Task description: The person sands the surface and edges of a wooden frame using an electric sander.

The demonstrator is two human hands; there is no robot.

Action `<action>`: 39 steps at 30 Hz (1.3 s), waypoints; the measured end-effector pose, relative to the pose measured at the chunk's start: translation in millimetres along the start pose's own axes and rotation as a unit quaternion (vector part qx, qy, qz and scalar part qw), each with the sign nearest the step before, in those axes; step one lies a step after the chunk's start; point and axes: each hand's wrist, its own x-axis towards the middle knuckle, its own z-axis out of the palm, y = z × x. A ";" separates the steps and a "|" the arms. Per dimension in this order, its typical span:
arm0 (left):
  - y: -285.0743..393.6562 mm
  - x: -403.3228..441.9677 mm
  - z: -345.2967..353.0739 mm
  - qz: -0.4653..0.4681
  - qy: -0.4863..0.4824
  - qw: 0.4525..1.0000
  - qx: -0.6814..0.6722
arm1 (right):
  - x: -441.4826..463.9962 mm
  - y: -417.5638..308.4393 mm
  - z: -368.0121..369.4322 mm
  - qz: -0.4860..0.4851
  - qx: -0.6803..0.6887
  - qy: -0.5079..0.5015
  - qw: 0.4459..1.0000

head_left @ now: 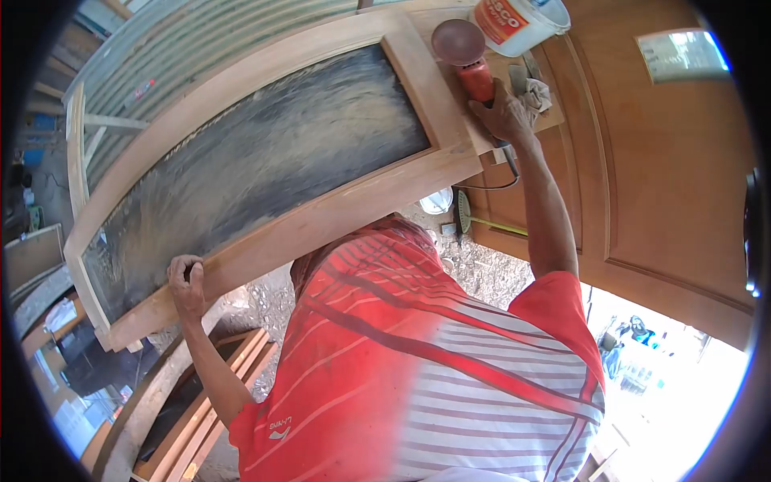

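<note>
A wooden frame (321, 227) with a dark, dusty panel (265, 145) lies slanting across the view in front of me. My left hand (187, 285) rests on the frame's near edge at the lower left, fingers curled, with no tool visible in it. At the upper right, my right hand (506, 112) is wrapped round a red power sander (476, 82), whose round brown pad (458, 42) faces up. The sander is just beyond the frame's right end. Beside my right hand lie a crumpled rag (536, 96) and a flat scraper-like piece (518, 79).
A white bucket (522, 28) with a red label stands at the top right. Large wooden door panels (666, 161) fill the right side. A black cord (494, 187) hangs below the sander. Corrugated sheeting (241, 48) is behind the frame; wooden boards (233, 386) lie at lower left.
</note>
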 end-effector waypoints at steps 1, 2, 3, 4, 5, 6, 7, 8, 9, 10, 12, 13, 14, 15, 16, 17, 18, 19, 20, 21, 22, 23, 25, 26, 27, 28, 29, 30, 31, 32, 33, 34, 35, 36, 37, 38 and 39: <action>3.8 0.1 4.5 0.004 0.017 1.000 0.023 | 2.6 8.8 4.0 -0.036 0.004 0.024 0.999; 4.5 0.5 8.2 0.008 0.026 0.999 0.034 | 6.2 14.8 7.7 -0.073 0.009 0.048 0.996; 2.9 0.5 10.9 0.011 0.036 0.998 0.047 | 5.0 15.2 4.2 -0.086 0.000 0.072 0.994; 0.6 0.3 13.7 0.013 0.047 0.997 0.059 | 10.0 18.5 1.8 -0.084 0.047 0.058 0.994; -2.0 0.2 16.9 0.001 0.059 0.997 0.055 | 14.4 23.2 -0.2 -0.081 0.093 0.044 0.991; -6.2 -0.3 20.4 -0.011 0.069 0.996 0.050 | 16.9 28.2 -3.1 -0.077 0.137 0.029 0.987; -7.1 0.2 23.5 -0.024 0.079 0.996 0.044 | 17.8 30.5 -9.6 -0.077 0.134 0.023 0.988; -8.5 0.0 25.6 -0.034 0.083 0.995 0.041 | 17.6 30.4 -16.5 -0.078 0.132 0.017 0.988; -8.1 -0.2 26.7 -0.046 0.088 0.994 0.039 | 18.1 30.9 -18.4 -0.080 0.129 0.010 0.988; -7.9 -0.5 27.2 -0.057 0.094 0.993 0.036 | 18.5 33.2 -16.6 -0.087 0.134 0.012 0.987; -9.3 -0.9 29.4 -0.057 0.105 0.992 0.051 | 19.9 37.7 -14.1 -0.101 0.141 0.018 0.985; -12.3 -0.4 31.8 -0.055 0.110 0.991 0.057 | 22.7 35.4 -15.4 -0.106 0.132 0.016 0.985; -15.2 0.0 30.9 -0.061 0.111 0.990 0.059 | 22.3 31.5 -16.1 -0.107 0.123 0.013 0.986; -20.9 1.7 29.9 -0.064 0.110 0.990 0.060 | 20.7 29.1 -16.6 -0.105 0.114 0.011 0.988; -21.4 3.9 32.0 -0.066 0.107 0.990 0.060 | 20.2 28.6 -15.5 -0.098 0.128 0.008 0.987; -21.9 4.9 34.5 -0.069 0.107 0.991 0.046 | 21.4 27.4 -13.5 -0.090 0.144 0.006 0.986; -20.2 6.1 34.6 -0.073 0.109 0.991 0.032 | 22.6 26.7 -11.2 -0.084 0.161 0.004 0.983; -20.8 6.5 33.3 -0.078 0.113 0.990 0.020 | 23.4 27.8 -8.6 -0.088 0.166 0.002 0.982; -21.9 6.6 32.9 -0.071 0.119 0.990 0.026 | 23.0 29.3 -6.2 -0.088 0.171 0.012 0.981; -25.9 6.7 34.3 -0.064 0.124 0.990 0.032 | 21.9 31.1 -4.4 -0.087 0.174 0.023 0.981; -26.0 7.2 35.7 -0.058 0.130 0.989 0.036 | 20.5 33.4 -3.0 -0.087 0.176 0.034 0.980; -26.4 6.5 37.4 -0.054 0.136 0.988 0.044 | 19.2 35.8 -1.2 -0.080 0.175 0.037 0.981; -25.7 5.8 38.5 -0.056 0.144 0.986 0.058 | 15.6 39.3 1.7 -0.066 0.171 0.039 0.982; -26.6 6.0 39.1 -0.058 0.144 0.986 0.067 | 14.0 42.4 2.5 -0.077 0.162 0.057 0.982; -26.1 6.0 41.0 -0.065 0.154 0.984 0.069 | 9.1 43.2 -1.9 -0.085 0.153 0.071 0.982; -23.9 5.4 42.7 -0.071 0.161 0.982 0.073 | 1.4 45.8 -5.9 -0.091 0.145 0.085 0.982; -22.2 6.4 43.3 -0.075 0.166 0.980 0.076 | 0.4 54.1 -7.7 -0.103 0.154 0.123 0.975; -17.3 6.6 43.3 -0.088 0.168 0.979 0.079 | 2.1 66.7 -8.5 -0.111 0.161 0.159 0.968; -10.8 5.9 44.1 -0.099 0.168 0.977 0.084 | -14.2 73.3 -21.4 -0.095 0.189 0.176 0.961; -4.4 8.1 45.2 -0.108 0.169 0.976 0.086 | -30.4 80.0 -34.3 -0.079 0.217 0.194 0.953; -4.7 10.1 45.6 -0.115 0.169 0.975 0.088 | -56.1 77.9 -67.6 -0.045 0.265 0.198 0.943; -8.2 10.4 46.1 -0.122 0.171 0.974 0.089 | -78.9 79.9 -82.5 -0.013 0.311 0.205 0.928; -10.5 10.9 45.8 -0.128 0.176 0.972 0.089 | -97.7 93.3 -77.5 0.035 0.276 0.263 0.924; -10.7 11.0 46.0 -0.131 0.177 0.969 0.115 | -117.2 113.5 -70.3 0.081 0.238 0.319 0.914; -7.0 11.5 48.3 -0.133 0.180 0.964 0.141 | -138.6 132.9 -61.1 0.125 0.199 0.373 0.898; -6.5 13.4 49.4 -0.133 0.185 0.960 0.165 | -163.6 150.8 -48.3 0.147 0.174 0.368 0.901; -10.2 15.7 50.3 -0.118 0.201 0.959 0.163 | -193.3 169.3 -29.8 0.168 0.149 0.363 0.904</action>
